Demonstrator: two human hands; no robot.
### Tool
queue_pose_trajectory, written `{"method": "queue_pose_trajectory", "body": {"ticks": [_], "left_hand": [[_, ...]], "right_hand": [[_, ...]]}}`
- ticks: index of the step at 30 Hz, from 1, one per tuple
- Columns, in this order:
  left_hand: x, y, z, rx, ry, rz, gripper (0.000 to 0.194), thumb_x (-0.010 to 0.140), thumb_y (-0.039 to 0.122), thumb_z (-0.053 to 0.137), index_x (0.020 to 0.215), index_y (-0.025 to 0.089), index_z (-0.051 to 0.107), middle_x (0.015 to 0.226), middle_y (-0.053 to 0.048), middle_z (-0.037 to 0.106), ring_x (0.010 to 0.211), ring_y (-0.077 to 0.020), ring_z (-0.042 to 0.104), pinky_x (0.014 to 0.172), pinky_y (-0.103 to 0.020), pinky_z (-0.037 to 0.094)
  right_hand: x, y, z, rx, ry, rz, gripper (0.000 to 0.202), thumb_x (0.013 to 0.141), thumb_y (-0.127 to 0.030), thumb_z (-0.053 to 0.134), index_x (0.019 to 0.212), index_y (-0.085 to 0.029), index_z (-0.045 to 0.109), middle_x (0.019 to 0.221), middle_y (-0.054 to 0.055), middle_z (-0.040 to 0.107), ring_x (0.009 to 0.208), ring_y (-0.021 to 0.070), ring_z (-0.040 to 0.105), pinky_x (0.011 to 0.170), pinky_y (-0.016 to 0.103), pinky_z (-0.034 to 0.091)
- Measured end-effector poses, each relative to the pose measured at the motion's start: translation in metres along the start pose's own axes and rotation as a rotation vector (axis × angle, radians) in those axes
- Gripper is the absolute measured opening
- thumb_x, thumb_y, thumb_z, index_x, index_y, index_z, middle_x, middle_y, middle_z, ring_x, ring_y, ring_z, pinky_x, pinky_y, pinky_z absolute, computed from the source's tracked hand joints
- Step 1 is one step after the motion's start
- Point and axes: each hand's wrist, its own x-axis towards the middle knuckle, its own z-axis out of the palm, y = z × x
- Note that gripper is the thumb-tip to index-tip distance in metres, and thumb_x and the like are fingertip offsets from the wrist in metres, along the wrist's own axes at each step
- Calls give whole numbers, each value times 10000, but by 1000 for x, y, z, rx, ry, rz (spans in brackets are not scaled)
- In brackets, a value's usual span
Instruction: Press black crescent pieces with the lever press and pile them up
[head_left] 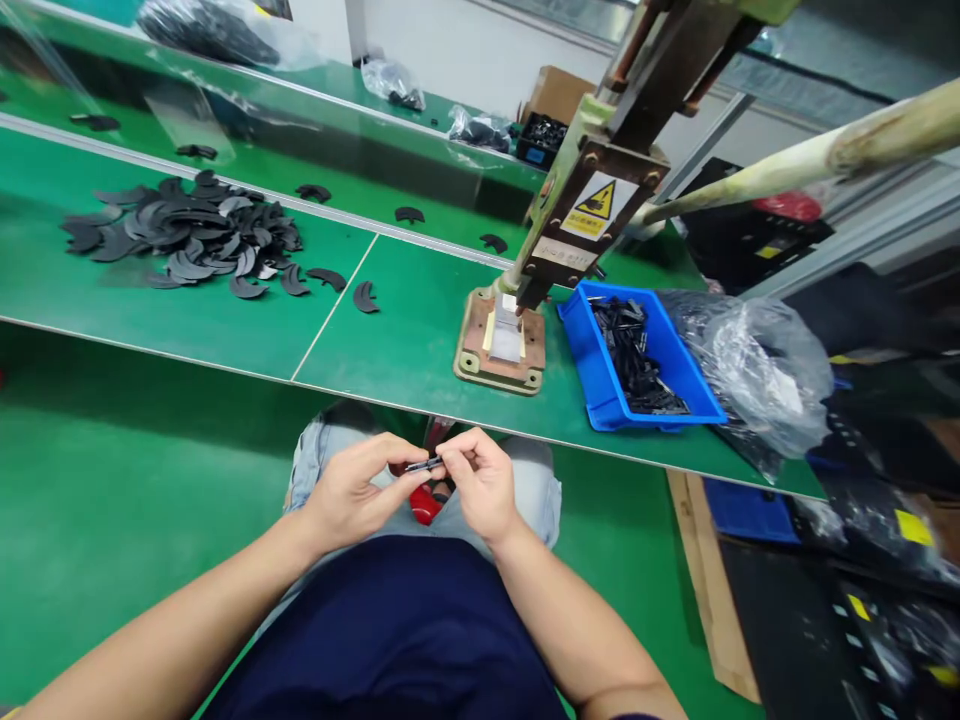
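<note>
Small dark part (422, 465) is being held over the lap, just off the near edge of the green bench (390, 365). One end is being pinched between thumb and fingers of the left hand (356, 490); the other end is being pinched likewise by the right hand (484, 485). Exact shape is being hidden by the fingertips. The hand press (577, 210) is being supported on the bench ahead, its metal base (469, 365) left untouched. Thin black pieces (634, 355) are being held in the blue bin (589, 370), right of the press. A clear plastic bag (772, 360) is being kept beside the bin. Left side of the bench is being taken up by a heap of curved dark pieces (202, 230); a single curved piece (366, 297) is being left apart, nearer the press.
</note>
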Motion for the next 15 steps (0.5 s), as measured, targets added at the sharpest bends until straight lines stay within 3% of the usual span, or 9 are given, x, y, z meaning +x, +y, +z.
{"method": "queue_pose_trajectory", "body": {"ticks": [15], "left_hand": [[7,-3,3,28,-8,37,230,921,147,778,1129,230,723,988,-43,799,858,-168,763,783,-285,624]], "right_hand": [[2,-2,-11,-44,58,-1,273,949,-508,714,943,-236,698,753,3,764,696,151,725,710,297,566]]}}
